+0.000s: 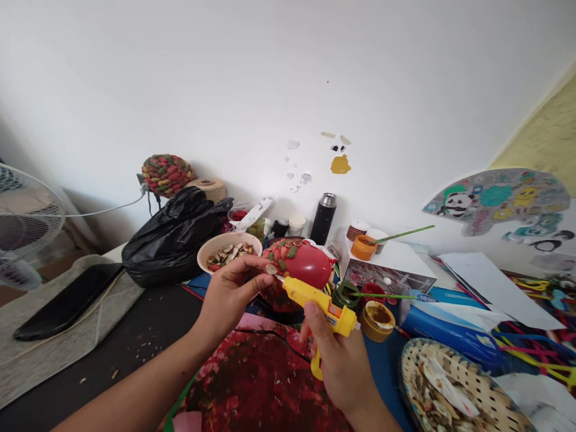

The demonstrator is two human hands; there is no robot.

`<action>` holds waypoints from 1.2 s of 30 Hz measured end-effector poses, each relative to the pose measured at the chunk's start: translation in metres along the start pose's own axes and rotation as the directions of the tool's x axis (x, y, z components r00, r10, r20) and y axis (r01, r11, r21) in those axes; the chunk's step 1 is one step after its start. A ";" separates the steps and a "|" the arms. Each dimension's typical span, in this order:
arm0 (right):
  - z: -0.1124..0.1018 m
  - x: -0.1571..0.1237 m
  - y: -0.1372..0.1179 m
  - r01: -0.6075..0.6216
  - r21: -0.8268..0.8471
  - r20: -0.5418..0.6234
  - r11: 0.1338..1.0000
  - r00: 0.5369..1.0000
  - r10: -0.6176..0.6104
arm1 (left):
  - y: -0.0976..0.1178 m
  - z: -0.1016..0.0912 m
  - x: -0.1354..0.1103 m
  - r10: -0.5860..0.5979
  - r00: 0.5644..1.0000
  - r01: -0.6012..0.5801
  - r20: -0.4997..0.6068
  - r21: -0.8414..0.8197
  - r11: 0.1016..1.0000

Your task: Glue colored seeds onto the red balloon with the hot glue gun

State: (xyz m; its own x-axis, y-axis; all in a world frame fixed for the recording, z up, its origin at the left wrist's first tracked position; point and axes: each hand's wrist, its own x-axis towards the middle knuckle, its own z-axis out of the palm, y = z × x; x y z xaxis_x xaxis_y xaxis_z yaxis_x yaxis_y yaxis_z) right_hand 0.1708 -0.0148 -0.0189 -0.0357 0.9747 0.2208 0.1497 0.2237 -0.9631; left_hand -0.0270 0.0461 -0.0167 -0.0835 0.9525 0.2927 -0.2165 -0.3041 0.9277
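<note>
Between the thumb and fingers of my left hand (pixel 234 285) is a small pale shell (pixel 271 269). My right hand (pixel 335 354) is wrapped round the grip of a yellow hot glue gun (pixel 310 296), its nozzle pointing left, right by the shell. Behind the gun rests a red balloon (pixel 310 266), partly covered on its left side with red, green and brown painted shells (pixel 282 252). Just beyond my left hand a pale bowl (pixel 203 252) holds many loose shells (pixel 231 255). A dark cord runs from the gun across the red-stained sheet (pixel 252 384).
Paint jars, one orange (pixel 363 247) and one ochre (pixel 378 321), stand to the right. A woven basket (pixel 490 390) of shell bits and a blue tissue pack (pixel 450 327) lie beyond them. At left are a black plastic bag (pixel 175 240), a shell-covered ball (pixel 167 175) and a fan (pixel 27 222).
</note>
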 end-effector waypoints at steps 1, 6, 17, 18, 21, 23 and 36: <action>0.000 0.000 0.000 -0.008 -0.004 -0.009 1.000 1.000 0.008 | 0.000 0.000 0.000 0.002 1.000 -0.002 -0.003 0.002 1.000; 0.000 -0.001 -0.001 0.012 -0.016 -0.030 1.000 0.999 -0.013 | 0.001 0.000 0.000 0.005 1.000 -0.005 -0.009 0.009 1.000; 0.000 0.002 0.002 0.050 -0.008 -0.045 0.999 0.998 -0.050 | 0.004 0.001 -0.001 0.017 1.000 -0.017 -0.006 0.018 1.000; 0.000 0.002 0.002 0.045 -0.003 -0.046 0.999 0.998 -0.045 | 0.004 0.001 -0.001 0.020 1.000 -0.019 -0.009 0.018 1.000; 0.001 0.001 -0.001 0.020 0.018 -0.068 1.000 0.997 -0.018 | 0.004 0.001 -0.002 0.019 1.000 -0.019 -0.013 0.022 1.000; 0.001 0.000 -0.003 0.004 0.026 -0.077 1.000 0.997 -0.002 | 0.003 0.001 -0.002 0.019 1.000 -0.019 -0.012 0.027 0.999; 0.001 0.000 0.001 -0.033 0.048 -0.117 0.998 0.992 0.038 | 0.005 -0.001 -0.002 0.066 0.998 -0.065 -0.008 0.099 0.993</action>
State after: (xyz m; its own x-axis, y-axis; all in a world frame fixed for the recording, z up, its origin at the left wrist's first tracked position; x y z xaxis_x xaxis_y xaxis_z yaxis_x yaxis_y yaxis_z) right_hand 0.1699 -0.0145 -0.0197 0.0856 0.9760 0.2002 0.1036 0.1911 -0.9761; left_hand -0.0286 0.0424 -0.0129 -0.1056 0.9303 0.3512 -0.1131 -0.3621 0.9252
